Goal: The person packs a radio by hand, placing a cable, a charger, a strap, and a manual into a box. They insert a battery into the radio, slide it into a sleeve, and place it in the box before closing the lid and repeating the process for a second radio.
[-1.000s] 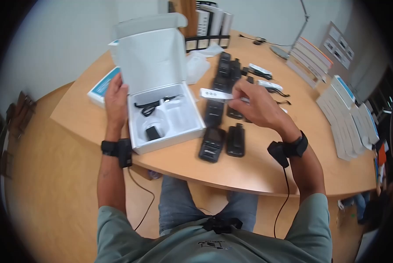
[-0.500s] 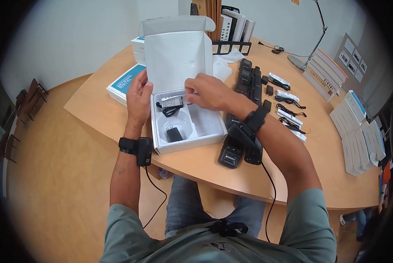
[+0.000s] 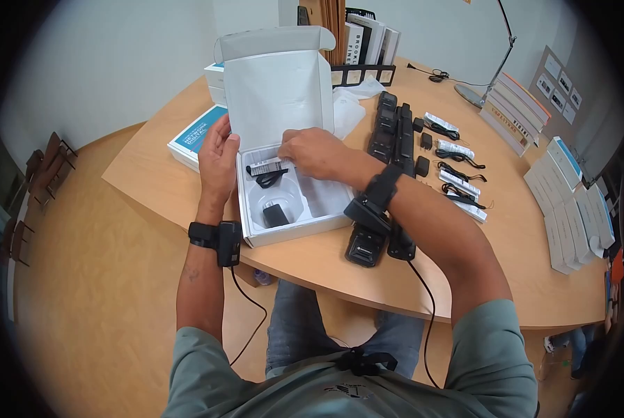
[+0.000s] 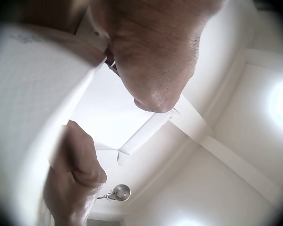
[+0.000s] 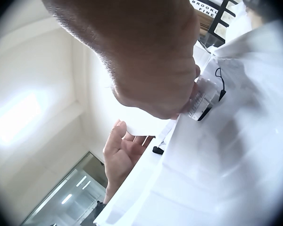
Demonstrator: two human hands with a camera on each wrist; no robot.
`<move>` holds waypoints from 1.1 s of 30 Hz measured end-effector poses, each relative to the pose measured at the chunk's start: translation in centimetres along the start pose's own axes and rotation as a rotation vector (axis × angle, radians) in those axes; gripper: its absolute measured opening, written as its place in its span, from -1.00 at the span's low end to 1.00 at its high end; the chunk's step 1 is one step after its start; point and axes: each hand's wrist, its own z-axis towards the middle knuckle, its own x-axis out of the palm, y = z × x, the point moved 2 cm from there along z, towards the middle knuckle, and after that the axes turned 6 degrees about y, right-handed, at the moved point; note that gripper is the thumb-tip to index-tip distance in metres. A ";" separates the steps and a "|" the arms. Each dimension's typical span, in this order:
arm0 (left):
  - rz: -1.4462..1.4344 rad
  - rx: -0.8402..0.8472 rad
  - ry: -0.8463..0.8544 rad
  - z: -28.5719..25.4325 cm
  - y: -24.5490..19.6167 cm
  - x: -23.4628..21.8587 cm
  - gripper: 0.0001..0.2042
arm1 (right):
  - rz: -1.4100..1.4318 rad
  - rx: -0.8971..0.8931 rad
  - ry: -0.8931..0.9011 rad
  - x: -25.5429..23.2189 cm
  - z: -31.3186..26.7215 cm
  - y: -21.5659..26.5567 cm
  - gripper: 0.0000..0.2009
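An open white box (image 3: 298, 231) with a moulded white tray stands near the table's front edge, its lid (image 3: 277, 94) raised at the back. My right hand (image 3: 315, 152) reaches into the tray's back part, fingers curled at the end of a small labelled white packet (image 5: 200, 101). A black cord (image 3: 271, 178) lies beside that packet, and a black power adapter (image 3: 276, 214) sits in the tray's front left hollow. Outside the left wall, my left hand (image 3: 218, 157) rests upright by the lid's edge, fingers loosely extended, gripping nothing.
Right of the box stand rows of black two-way radios (image 3: 366, 244). Beyond them lie small black plugs (image 3: 422, 166) and white packets with black cords (image 3: 455, 150). A blue and white box (image 3: 199, 136) lies at left; a lamp (image 3: 471, 95), books (image 3: 514, 115) and stacked white boxes (image 3: 563, 202) stand at right.
My right hand has carried the white packet from above the radios leftward into the tray, then shifted slightly left. My left hand has stayed beside the box. The head view has also shifted.
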 end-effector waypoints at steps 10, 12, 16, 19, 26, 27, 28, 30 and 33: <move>-0.033 0.020 0.003 0.1 0.5 -0.1 -0.56 | 0.038 0.033 0.253 -0.9 -0.4 0.7 -0.74; -0.019 0.029 0.016 0.0 0.3 0.1 -0.56 | -0.062 -0.042 0.083 -0.8 -0.7 0.6 -0.74; -0.043 0.012 0.018 -0.1 0.3 0.1 -0.55 | -0.109 -0.071 0.045 -0.8 -1.2 0.8 -0.75; -0.043 0.009 0.020 -0.1 0.2 0.2 -0.54 | -0.077 0.064 0.248 -1.0 -1.1 0.8 -0.70; -0.018 0.006 0.047 0.1 0.7 -0.1 -0.44 | 0.130 0.036 -0.035 -5.7 -6.1 1.0 -0.65; 0.005 0.019 0.039 0.1 0.7 0.0 -0.40 | 0.138 0.026 -0.092 -6.5 -7.5 1.0 -0.67; 0.000 0.023 0.048 0.1 0.6 0.0 -0.40 | 0.145 0.015 -0.150 -7.4 -9.0 0.9 -0.68; 0.023 -0.006 0.036 0.1 0.3 0.0 -0.37 | 0.180 0.086 -0.114 -8.6 -13.0 1.5 -0.68; 0.071 -0.011 0.049 0.1 -0.8 0.5 -0.34 | 0.193 0.177 -0.040 -7.6 -18.8 1.5 -0.62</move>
